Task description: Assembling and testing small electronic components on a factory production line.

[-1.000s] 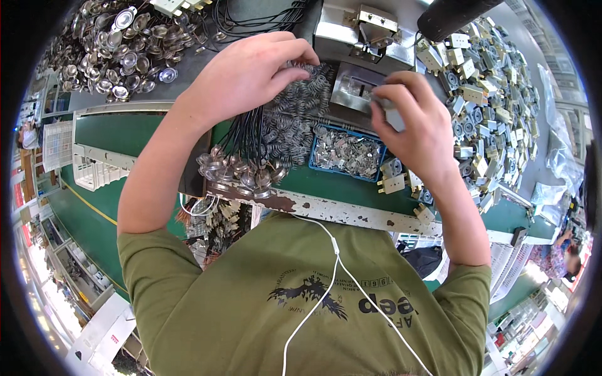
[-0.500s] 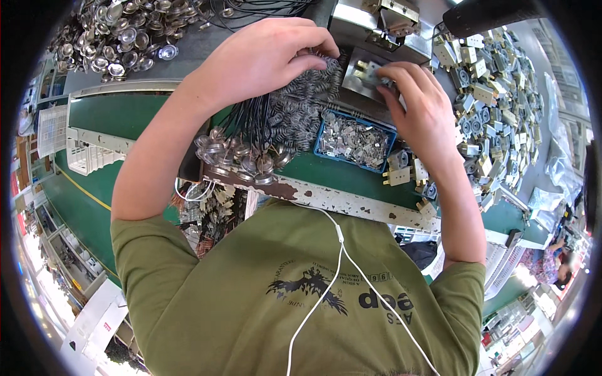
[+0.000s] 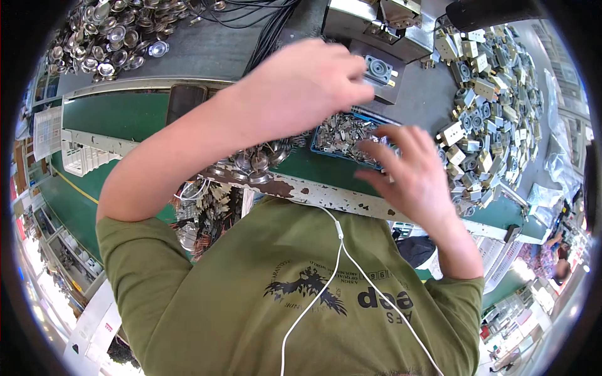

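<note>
My left hand [image 3: 313,84], blurred by motion, reaches across to a small grey block with a round face and brass prongs [image 3: 379,70]. Its fingers are bent together beside the block, and what they hold, if anything, is hidden. The block lies face up on a metal plate [image 3: 387,94] below a press-like metal fixture [image 3: 376,28]. Over the right part of a blue tray [image 3: 316,149] hangs my right hand [image 3: 411,172], fingers apart and seemingly holding nothing. Small flat metal pieces [image 3: 342,135] fill the tray. My left forearm covers most of the coil springs [image 3: 300,143].
Many similar grey and cream blocks [image 3: 486,116] are heaped on the right. Round metal caps [image 3: 116,37] pile up at the far left, with black cables [image 3: 276,34] beside them. More caps [image 3: 254,163] sit near the table's chipped front edge [image 3: 313,193]. A dark cylinder [image 3: 489,14] juts in at top right.
My left hand has moved right from the springs to the grey block. My right hand has let go of the block and come down toward the tray. The block now lies with its round face up.
</note>
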Tool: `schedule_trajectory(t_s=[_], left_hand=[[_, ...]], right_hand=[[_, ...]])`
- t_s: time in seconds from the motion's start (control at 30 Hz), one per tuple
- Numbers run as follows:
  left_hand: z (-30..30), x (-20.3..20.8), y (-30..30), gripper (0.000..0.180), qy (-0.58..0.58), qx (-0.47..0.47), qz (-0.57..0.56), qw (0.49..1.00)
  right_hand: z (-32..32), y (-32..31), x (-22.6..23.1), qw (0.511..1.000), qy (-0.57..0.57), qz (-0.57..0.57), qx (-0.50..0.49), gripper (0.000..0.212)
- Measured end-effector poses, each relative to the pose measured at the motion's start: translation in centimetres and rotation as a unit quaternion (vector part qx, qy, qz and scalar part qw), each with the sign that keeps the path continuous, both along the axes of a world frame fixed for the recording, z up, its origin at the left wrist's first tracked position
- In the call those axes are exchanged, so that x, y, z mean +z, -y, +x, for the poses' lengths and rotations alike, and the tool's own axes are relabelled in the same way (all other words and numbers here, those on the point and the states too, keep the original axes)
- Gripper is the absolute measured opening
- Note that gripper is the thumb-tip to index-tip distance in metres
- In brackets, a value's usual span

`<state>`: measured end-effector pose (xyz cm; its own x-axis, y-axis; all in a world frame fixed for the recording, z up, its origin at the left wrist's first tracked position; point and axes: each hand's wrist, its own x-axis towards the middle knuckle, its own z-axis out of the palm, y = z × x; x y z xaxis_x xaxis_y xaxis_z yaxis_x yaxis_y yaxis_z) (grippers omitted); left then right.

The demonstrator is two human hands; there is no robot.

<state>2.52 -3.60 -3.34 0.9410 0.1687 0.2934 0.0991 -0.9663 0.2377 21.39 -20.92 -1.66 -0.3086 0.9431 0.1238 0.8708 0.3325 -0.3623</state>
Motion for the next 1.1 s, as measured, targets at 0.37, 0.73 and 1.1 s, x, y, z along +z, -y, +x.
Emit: schedule_trajectory(t_s=[0.37,0.73,1.1], left_hand=[[2.1,-0.8,1.0,0.006,-0.042,-0.056,0.052,0.996],[2.0,-0.9,1.0,0.007,-0.033,-0.062,0.066,0.995],[-1.9,8.2,-3.1,0.016,-0.008,0.188,-0.274,0.943]], right_hand=[[-2.3,1.8,-4.9,0.996,0.030,0.036,-0.076,0.033],[-3.2,2.2,-5.9,0.995,0.027,0.071,-0.071,0.028],[-5.4,-0.7,-2.7,0.954,-0.289,-0.082,0.013,0.036]])
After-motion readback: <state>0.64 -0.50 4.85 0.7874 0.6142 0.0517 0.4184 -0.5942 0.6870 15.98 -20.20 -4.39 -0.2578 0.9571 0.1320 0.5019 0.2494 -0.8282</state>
